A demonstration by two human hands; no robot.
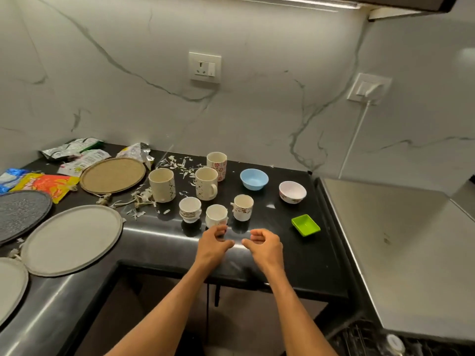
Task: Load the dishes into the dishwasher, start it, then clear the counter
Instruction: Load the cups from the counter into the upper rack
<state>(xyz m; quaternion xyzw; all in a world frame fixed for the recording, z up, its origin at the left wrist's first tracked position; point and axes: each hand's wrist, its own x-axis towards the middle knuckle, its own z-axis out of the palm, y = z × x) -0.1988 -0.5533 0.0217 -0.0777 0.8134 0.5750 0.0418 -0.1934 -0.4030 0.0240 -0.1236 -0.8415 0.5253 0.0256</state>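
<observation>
My left hand (214, 245) and right hand (266, 246) hover empty, fingers (220, 230) loosely curled; loading should start by gripping the small white patterned cup (216, 216) just beyond them

The dishwasher rack (359, 337) and grey round mat (10, 286) are cut off at the edges.

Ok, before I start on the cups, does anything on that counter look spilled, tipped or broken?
Yes: whitish scraps are strewn over the black counter behind and left of the cups, with a stringy clump by the tan plate. Crumpled wrappers lie at back left. Every cup stands upright; no breakage visible.
</observation>
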